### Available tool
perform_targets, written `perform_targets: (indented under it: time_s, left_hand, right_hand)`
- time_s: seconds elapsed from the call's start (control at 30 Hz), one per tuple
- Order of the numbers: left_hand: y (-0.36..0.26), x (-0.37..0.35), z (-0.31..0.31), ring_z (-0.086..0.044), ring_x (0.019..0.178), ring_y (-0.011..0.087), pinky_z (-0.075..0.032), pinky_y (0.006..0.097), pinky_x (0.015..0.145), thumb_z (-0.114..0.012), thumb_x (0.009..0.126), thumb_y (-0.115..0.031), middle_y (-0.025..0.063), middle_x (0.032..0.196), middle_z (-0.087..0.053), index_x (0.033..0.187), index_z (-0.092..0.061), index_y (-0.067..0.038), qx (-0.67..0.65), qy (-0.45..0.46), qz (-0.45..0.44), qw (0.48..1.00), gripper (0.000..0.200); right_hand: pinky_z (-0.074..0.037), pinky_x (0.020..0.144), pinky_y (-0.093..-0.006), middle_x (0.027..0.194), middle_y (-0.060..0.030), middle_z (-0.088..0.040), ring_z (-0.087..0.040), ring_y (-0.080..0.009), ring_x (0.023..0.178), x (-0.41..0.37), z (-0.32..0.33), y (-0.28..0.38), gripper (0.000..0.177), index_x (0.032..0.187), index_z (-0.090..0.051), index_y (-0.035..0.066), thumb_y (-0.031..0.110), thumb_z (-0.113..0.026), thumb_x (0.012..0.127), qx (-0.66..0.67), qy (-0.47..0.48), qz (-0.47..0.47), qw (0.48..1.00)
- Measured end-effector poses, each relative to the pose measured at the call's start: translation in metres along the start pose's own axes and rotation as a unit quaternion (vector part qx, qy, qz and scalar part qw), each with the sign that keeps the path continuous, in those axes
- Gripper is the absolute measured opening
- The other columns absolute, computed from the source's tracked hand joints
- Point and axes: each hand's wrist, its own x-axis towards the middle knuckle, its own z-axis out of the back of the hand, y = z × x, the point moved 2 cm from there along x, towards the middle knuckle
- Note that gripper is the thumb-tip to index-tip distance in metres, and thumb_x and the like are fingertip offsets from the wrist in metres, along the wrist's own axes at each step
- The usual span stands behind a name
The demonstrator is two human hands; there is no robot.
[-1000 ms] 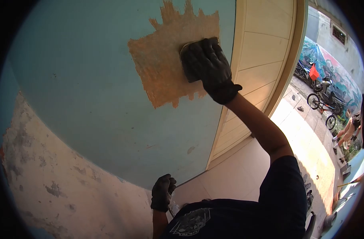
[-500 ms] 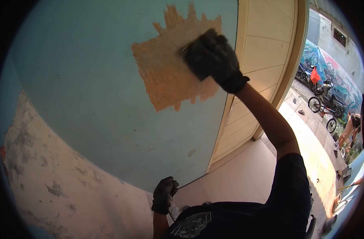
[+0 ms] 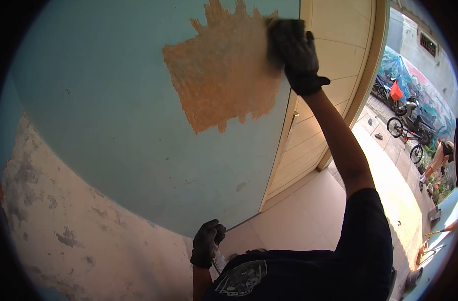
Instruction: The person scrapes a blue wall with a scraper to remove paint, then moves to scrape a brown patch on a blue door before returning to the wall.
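On the blue-green wall (image 3: 113, 115) is a rough orange-brown patch (image 3: 219, 85) with jagged edges. At the patch's upper right edge, beside the door frame, my right hand (image 3: 300, 57) in a black glove presses a dark, flat pad (image 3: 284, 37) against the wall; the pad is blurred by motion. My left hand (image 3: 207, 244), also gloved in black, hangs low near the bottom of the wall with its fingers curled. Whatever it may hold is too hidden to name.
A cream panelled door (image 3: 334, 55) stands right of the wall. Peeling plaster (image 3: 73, 226) covers the lower left. Outside at the right are a bicycle (image 3: 407, 135), motorbikes, a red item (image 3: 395, 91) and a bent-over person (image 3: 437, 160).
My right hand has moved right and slightly up with the pad, from the patch's middle right to its edge by the door frame. My left hand is nearly unchanged.
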Motion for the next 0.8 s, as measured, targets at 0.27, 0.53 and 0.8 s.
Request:
perform_targets:
  time_s: [0.27,0.53,0.8]
  left_hand:
    - [-0.021,0.010,-0.020,-0.067,0.101,0.0233,-0.054,0.0380,0.087,-0.056,0.101,-0.012,0.0122,0.110,-0.070,0.129,-0.059,-0.002,0.042,0.031,-0.044,0.998,0.030]
    - [-0.010,0.012,-0.020,-0.065,0.105,0.0225,-0.054,0.0371,0.091,-0.052,0.102,-0.008,0.0122,0.112,-0.068,0.131,-0.058,-0.002,0.006,0.067,-0.024,0.997,0.030]
    - [-0.025,-0.001,-0.040,-0.065,0.094,0.0208,-0.054,0.0364,0.088,-0.050,0.100,-0.005,0.0140,0.109,-0.069,0.132,-0.056,0.002,0.031,0.063,-0.050,0.996,0.034]
  right_hand:
    - [-0.051,0.107,-0.0379,0.122,-0.0154,-0.069,-0.067,-0.0233,0.116,0.043,-0.002,0.016,0.030,0.127,-0.067,0.003,0.007,-0.056,0.099,0.220,-0.168,0.033,0.960]
    - [-0.053,0.102,-0.0309,0.130,-0.0087,-0.067,-0.064,-0.0205,0.122,0.040,-0.012,0.051,0.033,0.130,-0.065,0.006,0.008,-0.061,0.097,0.291,-0.171,0.063,0.939]
    - [-0.041,0.115,-0.0350,0.148,-0.0100,-0.053,-0.049,-0.0193,0.136,0.020,-0.007,0.169,0.049,0.147,-0.047,0.007,0.027,-0.057,0.104,0.213,-0.135,0.086,0.964]
